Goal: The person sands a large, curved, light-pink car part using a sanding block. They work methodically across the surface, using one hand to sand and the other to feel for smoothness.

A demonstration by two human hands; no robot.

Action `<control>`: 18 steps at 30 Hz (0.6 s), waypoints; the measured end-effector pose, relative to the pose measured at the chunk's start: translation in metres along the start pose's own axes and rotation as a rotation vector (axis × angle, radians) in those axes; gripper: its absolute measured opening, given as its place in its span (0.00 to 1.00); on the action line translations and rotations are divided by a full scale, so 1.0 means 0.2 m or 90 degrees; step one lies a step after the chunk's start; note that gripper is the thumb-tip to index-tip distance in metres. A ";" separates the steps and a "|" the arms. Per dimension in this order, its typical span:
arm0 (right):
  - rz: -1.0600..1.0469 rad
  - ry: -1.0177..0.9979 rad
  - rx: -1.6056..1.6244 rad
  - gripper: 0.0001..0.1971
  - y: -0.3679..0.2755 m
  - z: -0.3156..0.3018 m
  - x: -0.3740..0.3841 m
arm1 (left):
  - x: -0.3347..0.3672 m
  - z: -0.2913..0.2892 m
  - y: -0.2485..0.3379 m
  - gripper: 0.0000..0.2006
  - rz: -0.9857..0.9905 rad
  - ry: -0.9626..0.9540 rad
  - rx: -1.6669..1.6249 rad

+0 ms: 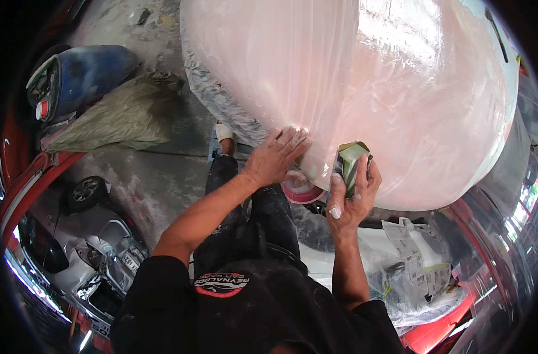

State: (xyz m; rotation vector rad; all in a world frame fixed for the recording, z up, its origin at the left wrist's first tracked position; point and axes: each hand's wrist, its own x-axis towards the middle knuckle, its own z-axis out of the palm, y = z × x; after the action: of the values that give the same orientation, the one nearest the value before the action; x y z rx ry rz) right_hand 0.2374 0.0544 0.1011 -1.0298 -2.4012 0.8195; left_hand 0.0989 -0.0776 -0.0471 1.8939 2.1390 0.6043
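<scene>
A large curved vehicle body panel (263, 65), pale pink and white with a wet shine, fills the upper middle and right. Near its lower left edge my left hand (279, 158) lies flat, fingers outstretched, whitish residue on the fingertips. My right hand (357, 192) is closed around a sanding block (351, 162) with a green sheet folded about it, thumb on one side and fingers on the other. The block is against or just over the panel's near edge; its underside is hidden. White residue also marks my right thumb. Between my hands, below the panel, sits a pink bucket (304, 197).
Crumpled plastic sheeting (218, 97) hangs along the panel's left edge. Farther left are a blue drum (97, 76) and an olive-green tarp (121, 115). A silver car (97, 259) with exposed front parts stands lower left. Lower right is a white part masked with paper (419, 253).
</scene>
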 end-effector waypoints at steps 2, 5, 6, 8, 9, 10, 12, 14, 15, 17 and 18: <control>0.006 -0.001 -0.010 0.32 0.01 -0.02 -0.01 | 0.14 -0.13 -0.07 0.50 -0.032 -0.057 0.040; 0.015 -0.007 -0.018 0.31 0.01 -0.02 -0.05 | 0.38 -0.29 -0.41 0.52 -0.058 0.095 0.141; 0.016 -0.003 -0.025 0.31 0.02 -0.02 -0.05 | 0.49 -0.36 -0.54 0.52 -0.087 0.127 0.169; 0.010 0.007 -0.037 0.31 0.04 -0.01 -0.05 | 0.75 -0.53 -0.79 0.51 -0.133 0.189 0.218; 0.012 0.003 -0.037 0.31 0.04 0.00 -0.05 | 0.88 -0.62 -0.92 0.50 -0.151 0.218 0.239; 0.017 -0.004 -0.046 0.32 0.05 -0.01 -0.06 | 1.00 -0.69 -1.06 0.49 -0.169 0.232 0.241; 0.021 -0.021 -0.033 0.33 0.03 -0.02 -0.06 | 1.16 -0.83 -1.30 0.48 -0.232 0.263 0.222; 0.012 -0.021 -0.045 0.33 0.03 -0.01 -0.05 | 1.27 -0.92 -1.45 0.46 -0.318 0.312 0.152; 0.008 -0.023 -0.051 0.33 0.03 -0.02 -0.04 | 1.27 -0.91 -1.47 0.46 -0.323 0.315 0.156; 0.009 -0.029 -0.043 0.33 0.03 -0.02 -0.03 | 1.26 -0.89 -1.49 0.46 -0.331 0.324 0.171; 0.009 -0.032 -0.035 0.33 0.03 -0.01 -0.03 | 1.18 -0.84 -1.47 0.46 -0.327 0.329 0.168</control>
State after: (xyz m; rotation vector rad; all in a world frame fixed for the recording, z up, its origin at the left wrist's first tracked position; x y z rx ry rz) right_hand 0.2457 0.0543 0.0989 -1.0598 -2.4748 0.7977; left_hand -0.2690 0.1039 -0.0027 1.2779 3.0154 0.7834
